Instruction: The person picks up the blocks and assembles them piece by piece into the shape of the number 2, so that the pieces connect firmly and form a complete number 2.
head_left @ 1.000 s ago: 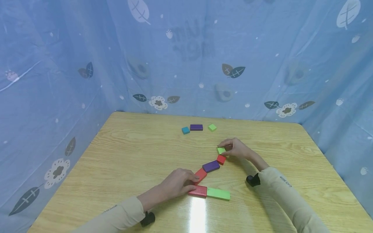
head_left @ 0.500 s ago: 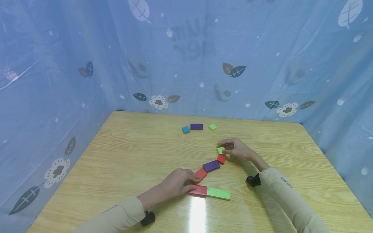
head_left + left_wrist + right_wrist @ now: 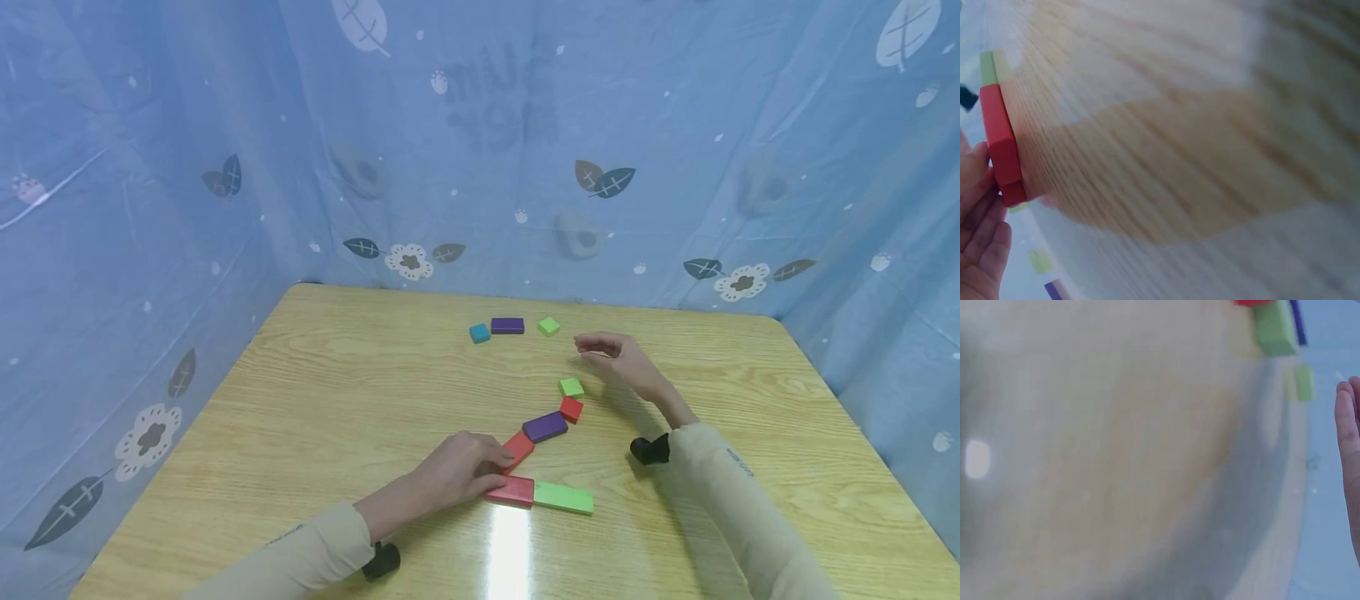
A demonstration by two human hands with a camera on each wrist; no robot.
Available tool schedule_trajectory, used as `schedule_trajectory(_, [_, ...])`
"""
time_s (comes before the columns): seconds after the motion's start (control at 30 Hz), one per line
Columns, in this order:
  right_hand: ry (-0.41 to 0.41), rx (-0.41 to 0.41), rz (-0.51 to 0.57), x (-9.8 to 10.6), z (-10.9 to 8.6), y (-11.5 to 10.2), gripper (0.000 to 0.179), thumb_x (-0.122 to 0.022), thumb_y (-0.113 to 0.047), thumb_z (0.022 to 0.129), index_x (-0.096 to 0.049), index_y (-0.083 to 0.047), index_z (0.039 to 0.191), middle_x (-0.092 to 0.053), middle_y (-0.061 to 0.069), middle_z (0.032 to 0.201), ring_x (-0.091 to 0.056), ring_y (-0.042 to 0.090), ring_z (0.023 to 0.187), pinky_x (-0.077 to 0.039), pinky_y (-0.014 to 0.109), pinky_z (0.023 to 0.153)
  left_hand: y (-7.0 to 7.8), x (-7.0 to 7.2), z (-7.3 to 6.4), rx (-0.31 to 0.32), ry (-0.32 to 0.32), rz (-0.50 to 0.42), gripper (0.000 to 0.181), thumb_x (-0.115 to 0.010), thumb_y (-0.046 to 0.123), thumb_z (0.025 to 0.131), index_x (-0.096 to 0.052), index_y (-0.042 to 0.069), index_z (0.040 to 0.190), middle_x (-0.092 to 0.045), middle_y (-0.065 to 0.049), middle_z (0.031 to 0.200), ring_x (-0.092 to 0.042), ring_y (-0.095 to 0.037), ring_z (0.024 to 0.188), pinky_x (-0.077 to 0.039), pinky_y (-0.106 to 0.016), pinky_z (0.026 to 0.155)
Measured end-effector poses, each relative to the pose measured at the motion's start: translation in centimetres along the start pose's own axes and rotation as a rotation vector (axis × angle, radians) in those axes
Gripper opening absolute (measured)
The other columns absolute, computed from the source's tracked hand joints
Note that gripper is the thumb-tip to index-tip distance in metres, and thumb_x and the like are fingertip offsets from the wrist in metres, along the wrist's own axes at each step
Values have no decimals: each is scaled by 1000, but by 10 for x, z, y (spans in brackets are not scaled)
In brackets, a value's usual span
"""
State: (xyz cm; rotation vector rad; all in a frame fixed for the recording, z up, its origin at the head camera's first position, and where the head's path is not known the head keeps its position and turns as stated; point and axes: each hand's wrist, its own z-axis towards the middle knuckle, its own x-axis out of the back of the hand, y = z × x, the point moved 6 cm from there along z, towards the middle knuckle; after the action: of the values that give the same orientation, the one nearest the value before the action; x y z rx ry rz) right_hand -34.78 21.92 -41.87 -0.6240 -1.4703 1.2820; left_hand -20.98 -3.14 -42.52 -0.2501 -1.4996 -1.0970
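In the head view my left hand [image 3: 459, 471] rests at the near end of a bent row of blocks. Its thumb touches a red block [image 3: 512, 492]; a fingertip lies on a lighter red block [image 3: 517, 451]. A long green block [image 3: 564, 497] adjoins the red one. From the lighter red block the row runs to a purple block [image 3: 545, 427], a small red block [image 3: 572, 409] and a small green block [image 3: 572, 387]. My right hand [image 3: 622, 362] is raised beyond that green block, fingers extended and holding nothing. The left wrist view shows the left fingers [image 3: 985, 237] beside the red block.
Near the far table edge lie a small blue block [image 3: 480, 333], a purple block [image 3: 507, 326] and another small green block [image 3: 549, 327]. A blue patterned curtain [image 3: 480, 167] hangs behind and beside the wooden table [image 3: 337, 367].
My right hand has let go of the small green block and moved up and away toward the far side. That block stays at the row's end. My left hand has kept its place.
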Motion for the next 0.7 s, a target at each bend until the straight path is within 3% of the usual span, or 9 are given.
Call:
schedule_trajectory(0.07, [53, 14, 45, 8, 5, -2, 42, -60, -9, 95, -50, 13, 129, -57, 25, 127, -58, 29, 116, -49, 19, 90, 0, 0, 0, -3, 0, 0, 26, -71, 21, 87, -73, 8, 110, -71, 1, 106, -64, -7, 100, -50, -20, 87])
schedule_trajectory(0.2, [141, 10, 107, 19, 17, -2, 44, -62, -14, 94, -51, 11, 130, -66, 0, 114, -61, 10, 107, -47, 16, 91, 0, 1, -1, -8, 6, -5, 26, -71, 20, 87, -72, 8, 110, -71, 1, 105, -64, -7, 100, -49, -19, 87])
schedule_trajectory(0.3, [178, -14, 139, 23, 27, -1, 47, -64, -16, 93, -51, 9, 131, -65, -11, 107, -61, 4, 104, -46, 15, 91, 0, 1, -1, -5, 10, -8, 26, -72, 20, 87, -73, 9, 110, -71, 2, 105, -64, -7, 99, -50, -19, 86])
schedule_trajectory(0.57, [216, -72, 154, 23, 49, 5, 51, -63, -15, 94, -46, 9, 136, -62, -9, 112, -59, 3, 101, -44, 15, 93, 1, 0, 0, 10, 2, -2, 25, -72, 20, 86, -72, 11, 110, -71, 2, 106, -64, -7, 100, -48, -18, 89])
schedule_trajectory(0.7, [240, -119, 174, 17, 58, 4, 57, -65, -17, 93, -42, 5, 140, -57, 6, 126, -57, 5, 106, -42, 21, 99, 2, -1, 1, 15, 1, 5, 25, -73, 21, 86, -73, 12, 109, -70, 3, 107, -64, -6, 100, -48, -18, 89])
